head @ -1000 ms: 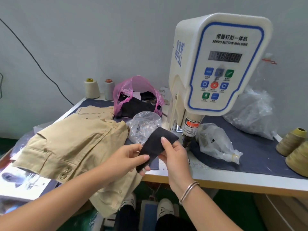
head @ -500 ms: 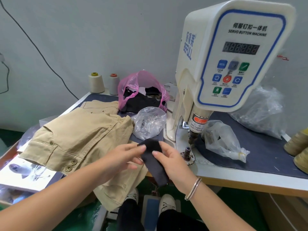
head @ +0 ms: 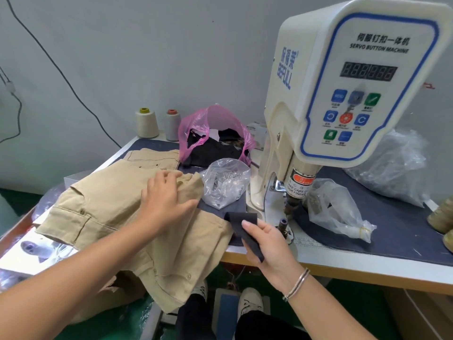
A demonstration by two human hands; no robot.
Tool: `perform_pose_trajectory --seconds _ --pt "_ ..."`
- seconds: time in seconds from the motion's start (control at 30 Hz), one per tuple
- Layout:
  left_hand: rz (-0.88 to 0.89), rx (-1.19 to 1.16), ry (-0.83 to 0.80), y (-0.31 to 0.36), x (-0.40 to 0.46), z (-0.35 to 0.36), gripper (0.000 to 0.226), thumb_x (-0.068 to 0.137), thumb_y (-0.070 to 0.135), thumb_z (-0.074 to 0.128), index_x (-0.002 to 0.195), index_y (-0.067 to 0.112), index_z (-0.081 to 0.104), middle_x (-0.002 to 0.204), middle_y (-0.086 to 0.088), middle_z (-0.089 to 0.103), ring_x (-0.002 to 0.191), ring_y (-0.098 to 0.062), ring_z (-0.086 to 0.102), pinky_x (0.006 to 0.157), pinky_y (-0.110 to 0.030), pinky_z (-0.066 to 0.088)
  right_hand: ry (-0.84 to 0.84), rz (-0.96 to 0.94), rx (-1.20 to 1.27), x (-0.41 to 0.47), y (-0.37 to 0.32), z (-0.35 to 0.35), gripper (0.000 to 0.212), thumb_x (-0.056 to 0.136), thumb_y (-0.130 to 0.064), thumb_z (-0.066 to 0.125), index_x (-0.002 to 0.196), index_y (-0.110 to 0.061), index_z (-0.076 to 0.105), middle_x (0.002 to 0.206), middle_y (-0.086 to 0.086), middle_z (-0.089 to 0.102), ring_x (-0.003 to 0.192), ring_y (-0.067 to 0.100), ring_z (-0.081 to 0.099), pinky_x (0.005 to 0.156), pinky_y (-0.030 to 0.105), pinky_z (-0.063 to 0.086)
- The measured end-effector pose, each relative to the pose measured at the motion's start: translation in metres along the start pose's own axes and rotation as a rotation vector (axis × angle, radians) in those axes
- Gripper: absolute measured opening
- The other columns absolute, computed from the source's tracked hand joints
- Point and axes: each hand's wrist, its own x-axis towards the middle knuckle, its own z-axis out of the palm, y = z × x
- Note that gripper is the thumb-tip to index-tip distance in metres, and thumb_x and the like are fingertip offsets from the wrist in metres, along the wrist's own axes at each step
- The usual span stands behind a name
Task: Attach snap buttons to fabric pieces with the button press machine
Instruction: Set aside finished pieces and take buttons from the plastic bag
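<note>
The press stands at the right of the table, its ram over a small die on the base. A tan garment covers the left side, and the left hand lies across it with fingers spread and nearly straight, gripping nothing. The right hand pinches a black strip between thumb and fingers. The strip runs diagonally, upper end toward the machine, lower end hanging past the table edge (its underside is hidden). The die lies just right of the strip's upper end, so the right hand is much the nearer; a short shift rightward would likely seat it.
</note>
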Motion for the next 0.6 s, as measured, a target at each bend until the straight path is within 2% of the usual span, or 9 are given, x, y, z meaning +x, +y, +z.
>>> perform_pose_trajectory --seconds 0.03,0.1,0.17,0.23,0.3,0.4,0.5,0.53,0.6 --pt "0.0 -0.011 -0.027 -0.002 0.008 -0.002 0.02 0.082 0.034 0.066 0.094 0.022 0.056 0.101 -0.002 0.055 0.104 -0.028 0.051 0.081 -0.037 0.039 0.023 -0.024 -0.039 0.004 0.0 0.001 0.018 0.095 -0.015 0.052 0.099 -0.013 0.069 0.067 -0.003 0.069 0.052 0.002 0.06 0.043 0.012 0.042" --pt "-0.016 -0.239 -0.012 -0.009 0.022 -0.003 0.023 0.088 0.022 0.061 0.069 0.017 0.049 0.071 -0.001 0.052 0.079 -0.025 0.053 0.063 -0.035 0.031 0.034 -0.074 -0.119 0.012 -0.002 0.005 0.021 0.095 -0.021 0.053 0.094 -0.022 0.074 0.079 -0.002 0.073 0.065 0.004 0.066 0.052 0.014 0.047" --pt "-0.139 -0.621 0.07 -0.021 0.031 -0.015 0.017 0.093 0.021 0.056 0.08 0.009 0.057 0.077 -0.003 0.058 0.078 -0.02 0.051 0.067 -0.032 0.034 -0.079 -0.129 -0.097 0.021 -0.007 0.01 0.021 0.092 -0.022 0.055 0.096 -0.024 0.075 0.093 0.0 0.074 0.083 0.007 0.069 0.063 0.017 0.053" --pt "-0.216 -0.85 0.127 -0.035 0.033 -0.024 0.017 0.095 0.023 0.053 0.098 0.008 0.06 0.092 -0.008 0.063 0.086 -0.018 0.054 0.076 -0.034 0.041 -0.29 -0.175 -0.107 0.029 -0.014 0.015 0.026 0.091 -0.018 0.054 0.113 -0.019 0.069 0.117 0.002 0.067 0.111 0.012 0.062 0.088 0.024 0.052" --pt "-0.226 -0.692 0.098 -0.05 0.033 -0.026 0.016 0.094 0.024 0.053 0.106 0.014 0.057 0.098 -0.006 0.063 0.089 -0.018 0.056 0.076 -0.034 0.042 -0.419 -0.151 -0.325 0.039 -0.015 0.024 0.029 0.092 -0.012 0.055 0.118 -0.018 0.065 0.143 -0.003 0.047 0.132 0.011 0.043 0.109 0.031 0.037" --pt "-0.139 -0.328 0.005 -0.061 0.025 -0.018 0.04 0.09 0.021 0.058 0.128 0.017 0.047 0.099 0.0 0.058 0.09 -0.02 0.056 0.077 -0.035 0.042 -0.269 -0.077 -0.838 0.055 -0.007 0.035 0.02 0.089 -0.02 0.062 0.104 -0.013 0.073 0.154 -0.012 0.026 0.137 0.011 0.031 0.115 0.041 0.025" --pt "0.125 -0.003 0.128 -0.054 0.017 -0.008 0.051 0.085 0.005 0.06 0.134 0.011 0.049 0.12 -0.015 0.052 0.108 -0.035 0.049 0.092 -0.047 0.042 -0.175 -0.134 -1.019 0.061 0.004 0.036 0.024 0.09 -0.028 0.06 0.095 -0.008 0.071 0.144 -0.007 0.045 0.126 0.009 0.045 0.111 0.04 0.027" --pt "0.251 0.065 0.172 -0.047 0.015 -0.008 0.05 0.081 -0.002 0.062 0.129 0.011 0.056 0.122 -0.018 0.053 0.108 -0.038 0.049 0.09 -0.049 0.042 -0.164 -0.16 -1.068 0.06 0.007 0.036 0.022 0.091 -0.029 0.058 0.088 -0.011 0.069 0.139 -0.009 0.05 0.123 0.008 0.047 0.109 0.038 0.028" --pt "0.568 0.127 0.19 -0.034 0.012 -0.011 0.041 0.074 -0.006 0.065 0.11 0.013 0.069 0.117 -0.014 0.061 0.101 -0.037 0.055 0.085 -0.047 0.045 -0.131 -0.202 -1.218 0.058 0.01 0.035 0.024 0.093 -0.033 0.053 0.095 -0.019 0.072 0.124 -0.012 0.057 0.118 0.009 0.048 0.102 0.034 0.028"
